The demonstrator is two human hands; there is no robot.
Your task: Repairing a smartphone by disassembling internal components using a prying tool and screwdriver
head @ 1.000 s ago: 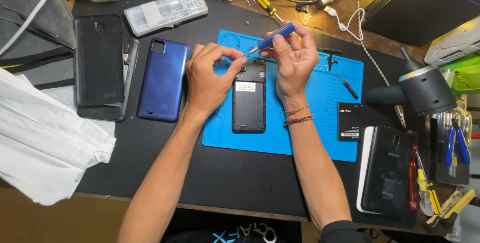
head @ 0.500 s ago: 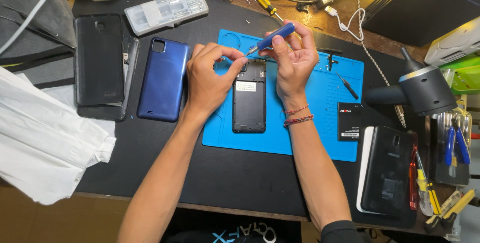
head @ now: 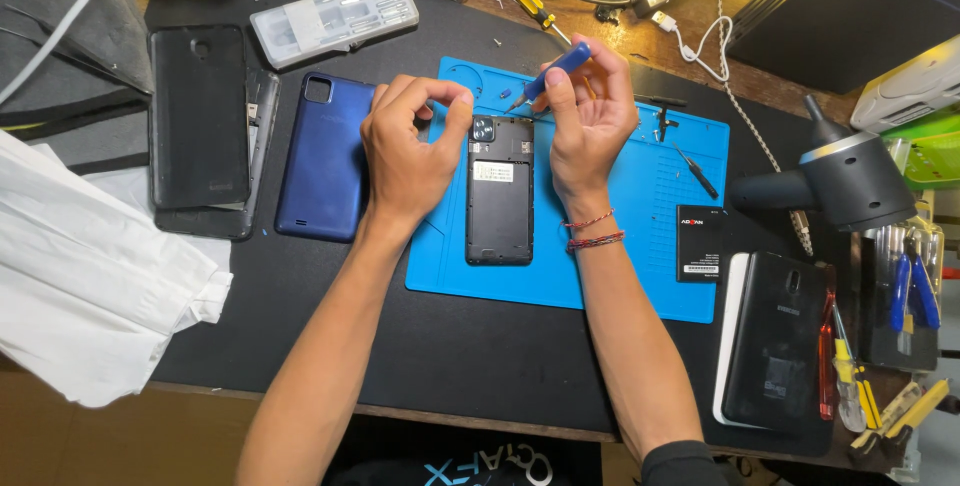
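Note:
An opened black phone (head: 499, 196) with its back cover off lies face down on a blue work mat (head: 640, 206). My left hand (head: 410, 151) rests at the phone's upper left corner, thumb and forefinger pinched together by the camera module. My right hand (head: 590, 116) holds a blue-handled screwdriver (head: 552, 72), its tip pointing down at the phone's top edge. A blue back cover (head: 325, 158) lies just left of my left hand.
A black back cover (head: 198, 116) on another phone body lies far left, above white cloth (head: 90, 286). A clear bit case (head: 335, 18) sits at the back. On the right are a battery (head: 701, 243), a black phone (head: 775, 341), a hot-air tool (head: 840, 181) and hand tools (head: 905, 296).

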